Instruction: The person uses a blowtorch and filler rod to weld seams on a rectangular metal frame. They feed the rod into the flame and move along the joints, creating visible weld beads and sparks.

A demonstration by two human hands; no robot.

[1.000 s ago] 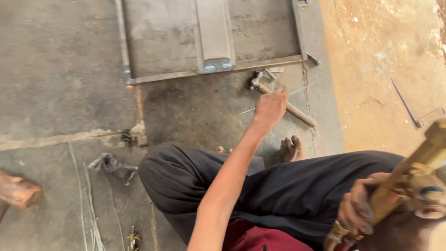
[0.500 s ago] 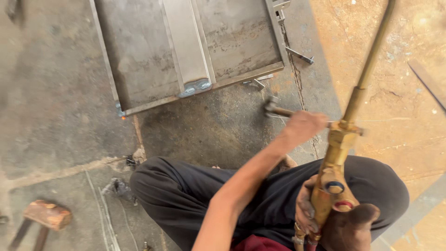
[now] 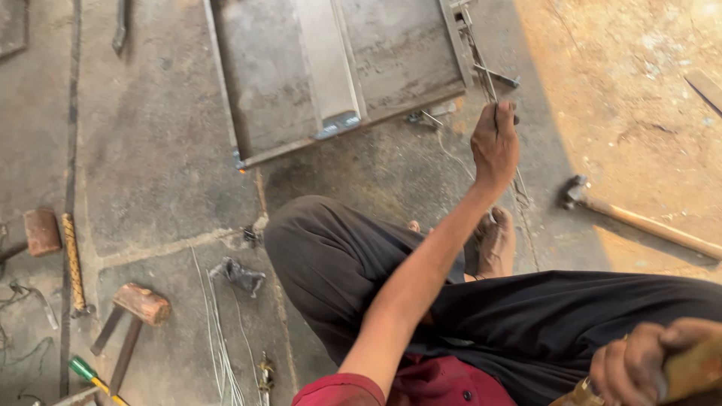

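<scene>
Left hand [image 3: 494, 144], upper centre, is clamped on a thin metal rod [image 3: 481, 60]; right hand [image 3: 639, 365], lower right, grips a brass torch [image 3: 696, 368].

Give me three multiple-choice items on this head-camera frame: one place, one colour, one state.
1. Where does the long wooden-handled hammer lie?
A. on the metal frame
B. on the sunlit floor right of the raised hand
C. across the person's lap

2. What colour are the loose trousers?
A. black
B. white
C. yellow

3. What is the left hand doing?
A. lying flat and open on the floor
B. closed around a thin metal rod
C. resting on the knee

Answers:
1 B, it rests on the orange floor.
2 A, dark cloth covers both legs.
3 B, fingers wrap the rod beside the grey sheet-metal frame.
</scene>
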